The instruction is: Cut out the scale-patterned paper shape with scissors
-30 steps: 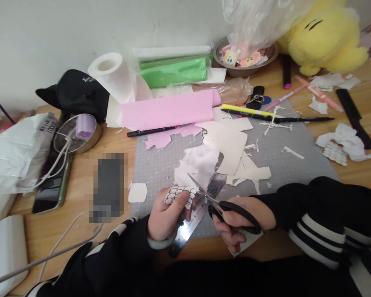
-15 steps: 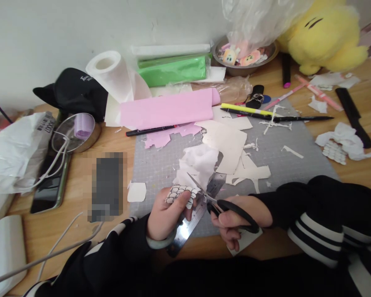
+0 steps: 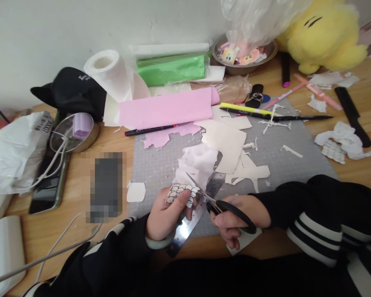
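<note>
Between the thumb and fingers of my left hand (image 3: 163, 216) is a small white paper cutout (image 3: 176, 193) drawn with black scale-like outlines. My right hand (image 3: 235, 216) has its fingers through the black handles of a pair of scissors (image 3: 239, 212). The scissor blades point up and left, against the right edge of the cutout. Beneath the hands a metal ruler (image 3: 187, 231) lies slantwise on the grey cutting mat (image 3: 157, 165). Crumpled white tissue (image 3: 198, 161) sits just beyond the blades.
Cream paper offcuts (image 3: 227, 142) and a folded pink sheet (image 3: 167, 108) lie farther back. Pens (image 3: 250, 111) rest at the mat's far edge. A paper roll (image 3: 105, 70) and metal bowl (image 3: 244, 62) stand behind. At left are a phone (image 3: 49, 183) and cables (image 3: 55, 247).
The scissor blades look a little closer together than before. Both hands stay in nearly the same place, and the whole view has shifted slightly.
</note>
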Demonstrator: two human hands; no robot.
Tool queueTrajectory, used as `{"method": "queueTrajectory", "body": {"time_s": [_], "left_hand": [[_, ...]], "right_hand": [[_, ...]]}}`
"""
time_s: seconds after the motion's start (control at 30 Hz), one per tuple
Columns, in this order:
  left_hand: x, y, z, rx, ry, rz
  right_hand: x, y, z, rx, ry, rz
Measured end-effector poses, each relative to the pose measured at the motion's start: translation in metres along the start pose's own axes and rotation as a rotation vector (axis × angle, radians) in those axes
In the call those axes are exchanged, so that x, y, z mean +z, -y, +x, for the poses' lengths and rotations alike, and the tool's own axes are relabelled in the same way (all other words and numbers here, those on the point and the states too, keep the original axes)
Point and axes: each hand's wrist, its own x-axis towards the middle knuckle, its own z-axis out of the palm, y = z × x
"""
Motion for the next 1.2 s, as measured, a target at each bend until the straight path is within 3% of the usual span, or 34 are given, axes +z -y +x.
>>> {"method": "queueTrajectory", "body": {"time_s": [0.57,0.93,1.2], "left_hand": [[0.002,-0.006,0.003,-0.030,0.020,0.019],[0.002,-0.008,0.003,-0.054,0.034,0.068],[0.003,-0.009,0.004,-0.057,0.031,0.109]], "right_hand": [[0.002,0.006,0.000,0.024,-0.010,-0.017],[0.001,-0.003,0.004,-0.002,-0.040,0.042],[0.002,0.007,0.001,0.051,-0.009,0.013]]}}
